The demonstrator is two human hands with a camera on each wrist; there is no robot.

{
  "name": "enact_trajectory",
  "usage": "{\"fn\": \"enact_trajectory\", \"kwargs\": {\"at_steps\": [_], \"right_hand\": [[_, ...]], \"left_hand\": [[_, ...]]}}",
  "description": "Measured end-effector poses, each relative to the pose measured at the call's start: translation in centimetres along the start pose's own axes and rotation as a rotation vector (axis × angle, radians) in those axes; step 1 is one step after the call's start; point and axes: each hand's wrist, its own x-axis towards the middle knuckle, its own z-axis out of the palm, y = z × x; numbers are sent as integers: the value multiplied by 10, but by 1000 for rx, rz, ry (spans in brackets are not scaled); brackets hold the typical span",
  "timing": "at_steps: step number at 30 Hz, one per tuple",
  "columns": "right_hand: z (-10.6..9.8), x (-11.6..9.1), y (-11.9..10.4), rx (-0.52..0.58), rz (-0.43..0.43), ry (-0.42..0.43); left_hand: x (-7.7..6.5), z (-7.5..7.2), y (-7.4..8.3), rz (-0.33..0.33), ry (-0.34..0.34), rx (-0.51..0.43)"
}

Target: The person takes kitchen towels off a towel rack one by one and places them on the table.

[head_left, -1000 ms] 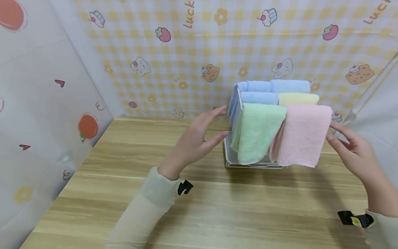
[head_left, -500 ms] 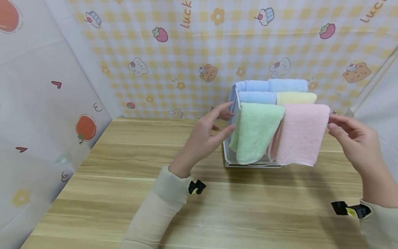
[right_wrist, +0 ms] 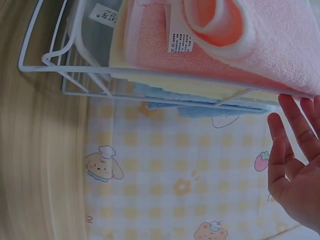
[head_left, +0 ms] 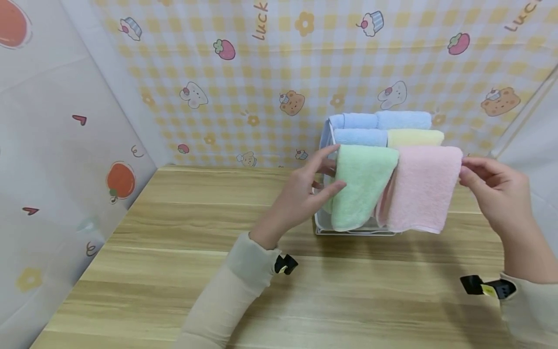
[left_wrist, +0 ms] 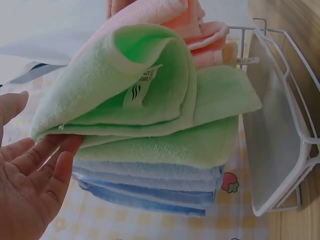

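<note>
Near the worktop (head_left: 196, 208)'s back edge, the green towel (head_left: 364, 189) and pink towel (head_left: 425, 189) hang over the rack (head_left: 355, 234), probably light, soft, not slippery. Hands are apart, fingers loose: left hand (head_left: 302, 191) touches green's left edge, right hand (head_left: 501, 196) pink's upper right corner. Best hold: the top folds.
</note>
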Motion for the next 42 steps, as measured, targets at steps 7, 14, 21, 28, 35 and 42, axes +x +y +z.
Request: {"fn": "enact_trajectory", "kwargs": {"at_steps": [7,14,21,28,35,42], "right_hand": [[2,8,0,10,7,12],[3,10,1,203,-4,4],[5,11,1,305,17,1],[5,12,2,397,31,-3],[4,13,3,436,37,-14],[6,11,4,513,35,-39]], "left_hand": [[11,6,-1,-6,-4,-64],[22,9,-1,-26,-3,-130],[27,10,0,-100,-17,-196],[31,9,-3,-157,-26,-312],[36,8,0,-133,-4,-275],[34,8,2,-148,18,-295]]}}
